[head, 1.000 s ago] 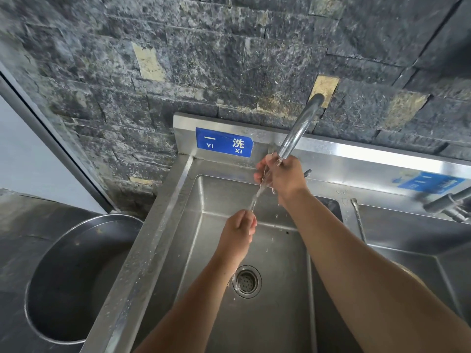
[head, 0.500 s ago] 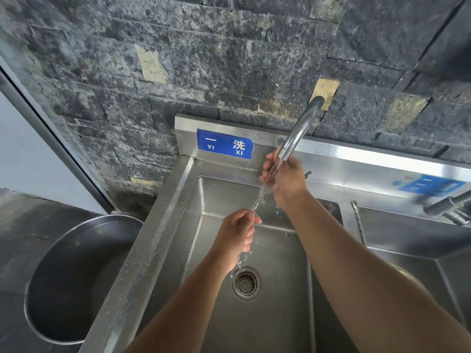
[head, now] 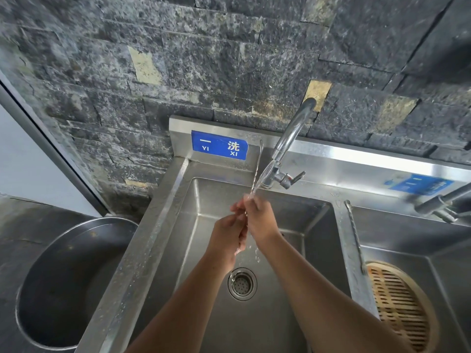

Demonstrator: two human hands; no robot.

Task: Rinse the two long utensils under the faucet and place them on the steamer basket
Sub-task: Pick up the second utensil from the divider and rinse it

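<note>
First utensil (head: 258,161) under faucet (head: 293,133) stream; left hand (head: 226,238) and right hand (head: 260,217) together, both gripping it. Second utensil (head: 353,233) lies on sink divider (head: 342,250) (unrinsed, I'd guess). Steamer basket (head: 397,309) bare: nothing placed yet.

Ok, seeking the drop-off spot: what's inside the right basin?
A round slatted steamer basket lies in the right basin, nothing on its slats. It hides the floor beneath; its near edge leaves the frame.

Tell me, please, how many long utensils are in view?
2. One utensil is gripped by the left hand and right hand under the faucet; the other utensil lies on the divider between the basins, beside the steamer basket. I see no others.
</note>
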